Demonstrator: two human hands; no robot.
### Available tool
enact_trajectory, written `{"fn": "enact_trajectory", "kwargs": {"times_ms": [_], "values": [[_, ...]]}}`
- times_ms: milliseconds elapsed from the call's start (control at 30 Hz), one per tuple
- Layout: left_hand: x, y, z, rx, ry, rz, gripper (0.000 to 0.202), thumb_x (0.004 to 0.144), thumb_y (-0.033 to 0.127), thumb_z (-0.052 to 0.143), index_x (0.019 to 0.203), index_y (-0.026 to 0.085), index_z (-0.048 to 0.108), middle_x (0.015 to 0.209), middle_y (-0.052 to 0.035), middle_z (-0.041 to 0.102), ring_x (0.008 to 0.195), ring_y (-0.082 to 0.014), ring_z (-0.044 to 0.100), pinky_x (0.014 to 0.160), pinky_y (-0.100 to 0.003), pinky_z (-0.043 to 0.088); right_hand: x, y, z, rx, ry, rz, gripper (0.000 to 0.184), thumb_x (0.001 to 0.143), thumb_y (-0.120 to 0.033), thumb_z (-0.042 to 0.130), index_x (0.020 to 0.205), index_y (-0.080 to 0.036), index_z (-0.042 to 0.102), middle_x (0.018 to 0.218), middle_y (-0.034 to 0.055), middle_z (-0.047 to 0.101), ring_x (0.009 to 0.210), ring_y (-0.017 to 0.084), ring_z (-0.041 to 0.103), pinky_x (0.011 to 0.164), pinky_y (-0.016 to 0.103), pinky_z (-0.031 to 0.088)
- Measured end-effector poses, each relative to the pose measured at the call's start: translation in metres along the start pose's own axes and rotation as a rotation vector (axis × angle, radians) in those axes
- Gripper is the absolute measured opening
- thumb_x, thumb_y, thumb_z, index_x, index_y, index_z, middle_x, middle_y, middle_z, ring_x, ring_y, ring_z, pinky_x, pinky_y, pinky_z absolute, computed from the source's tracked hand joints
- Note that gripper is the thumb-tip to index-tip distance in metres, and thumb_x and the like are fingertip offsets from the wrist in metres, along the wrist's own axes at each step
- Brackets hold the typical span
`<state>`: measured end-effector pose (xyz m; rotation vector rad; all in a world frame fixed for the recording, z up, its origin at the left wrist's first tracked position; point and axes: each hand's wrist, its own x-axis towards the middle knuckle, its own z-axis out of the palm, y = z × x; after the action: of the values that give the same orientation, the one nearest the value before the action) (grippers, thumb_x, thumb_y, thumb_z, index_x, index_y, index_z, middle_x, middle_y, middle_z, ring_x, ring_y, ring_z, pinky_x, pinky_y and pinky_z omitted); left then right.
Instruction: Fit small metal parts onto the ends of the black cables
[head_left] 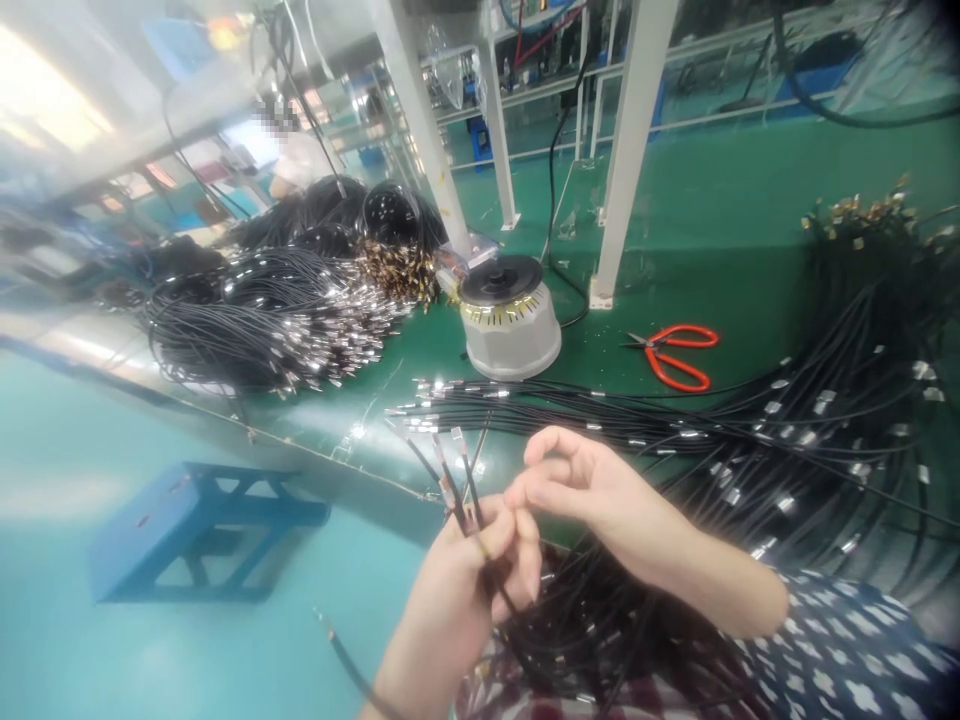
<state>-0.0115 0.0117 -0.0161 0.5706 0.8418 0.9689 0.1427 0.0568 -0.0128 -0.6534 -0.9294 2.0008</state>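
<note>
Several black cables [475, 490] with bare metal ends stand fanned out of my left hand [472, 570], whose thumb and fingers are closed around them. My right hand [581, 480] is just to the right, fingers curled and thumb pressed to the index finger, its tips touching or close to my left fingers. Whatever is in that pinch is too small to make out. Behind my hands, a bundle of black cables [600, 400] lies along the green table. More cables [600, 610] spread across my lap below. One loose cable end [341, 650] sticks out left of my left forearm.
A round grey-white dispenser [514, 345] with a black top and yellow strips around it stands on the table. Orange-handled scissors [682, 360] lie right of it. Coiled cables [255, 310] are heaped at left, white posts [630, 150] rise behind, and a blue stool [150, 540] stands on the floor.
</note>
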Motion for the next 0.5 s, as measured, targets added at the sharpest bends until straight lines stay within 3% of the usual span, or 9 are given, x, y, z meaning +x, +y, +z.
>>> {"fn": "enact_trajectory", "kwargs": {"times_ms": [133, 233, 300, 367, 433, 500], "values": [[-0.002, 0.002, -0.001, -0.014, -0.089, -0.009, 0.027, 0.086, 0.037, 0.064, 0.076, 0.013, 0.067, 0.051, -0.0044, 0.065, 0.030, -0.0036, 0.038, 0.032, -0.015, 0.024, 0.000, -0.004, -0.006, -0.120, 0.107, -0.120, 0.009, 0.088, -0.025, 0.067, 0.091, -0.021, 0.059, 0.086, 0.0008, 0.073, 0.083, 0.013, 0.065, 0.081, 0.026, 0.047], [-0.004, 0.005, 0.002, 0.064, -0.145, -0.085, 0.019, 0.079, 0.031, 0.072, 0.085, 0.013, 0.068, 0.061, -0.0061, 0.069, 0.033, -0.0062, 0.050, 0.032, -0.015, 0.033, -0.004, -0.009, -0.003, -0.260, 0.159, -0.179, 0.008, 0.086, -0.027, 0.069, 0.086, -0.022, 0.063, 0.079, -0.0016, 0.066, 0.075, 0.012, 0.059, 0.073, 0.024, 0.046], [-0.004, 0.007, 0.004, 0.107, -0.130, -0.102, 0.018, 0.077, 0.028, 0.073, 0.085, 0.013, 0.067, 0.064, -0.0060, 0.069, 0.038, -0.0102, 0.057, 0.035, -0.017, 0.040, -0.012, -0.014, 0.003, -0.393, 0.092, -0.222, 0.014, 0.087, -0.036, 0.067, 0.084, -0.023, 0.068, 0.075, -0.0009, 0.060, 0.069, 0.014, 0.055, 0.068, 0.026, 0.046], [-0.003, 0.007, 0.006, 0.115, -0.064, -0.072, 0.016, 0.077, 0.025, 0.074, 0.081, 0.013, 0.066, 0.062, -0.0040, 0.067, 0.041, -0.0107, 0.059, 0.038, -0.017, 0.041, -0.021, -0.018, 0.011, -0.498, -0.062, -0.265, 0.023, 0.084, -0.044, 0.068, 0.088, -0.022, 0.071, 0.078, 0.0013, 0.058, 0.073, 0.017, 0.056, 0.071, 0.030, 0.047], [-0.002, 0.008, 0.007, 0.095, 0.032, -0.018, 0.015, 0.079, 0.026, 0.072, 0.078, 0.013, 0.064, 0.058, -0.0006, 0.062, 0.041, -0.0075, 0.055, 0.040, -0.016, 0.038, -0.028, -0.021, 0.016, -0.581, -0.216, -0.297, 0.022, 0.081, -0.041, 0.073, 0.086, -0.020, 0.072, 0.085, 0.0040, 0.058, 0.084, 0.021, 0.059, 0.079, 0.033, 0.048], [-0.003, 0.008, 0.007, 0.061, 0.124, 0.036, 0.020, 0.084, 0.028, 0.067, 0.072, 0.014, 0.060, 0.053, 0.0037, 0.055, 0.037, -0.0030, 0.045, 0.037, -0.014, 0.029, -0.030, -0.021, 0.016, -0.649, -0.269, -0.270, 0.012, 0.085, -0.031, 0.069, 0.081, -0.019, 0.069, 0.084, 0.0043, 0.061, 0.084, 0.020, 0.061, 0.080, 0.032, 0.049]]}}
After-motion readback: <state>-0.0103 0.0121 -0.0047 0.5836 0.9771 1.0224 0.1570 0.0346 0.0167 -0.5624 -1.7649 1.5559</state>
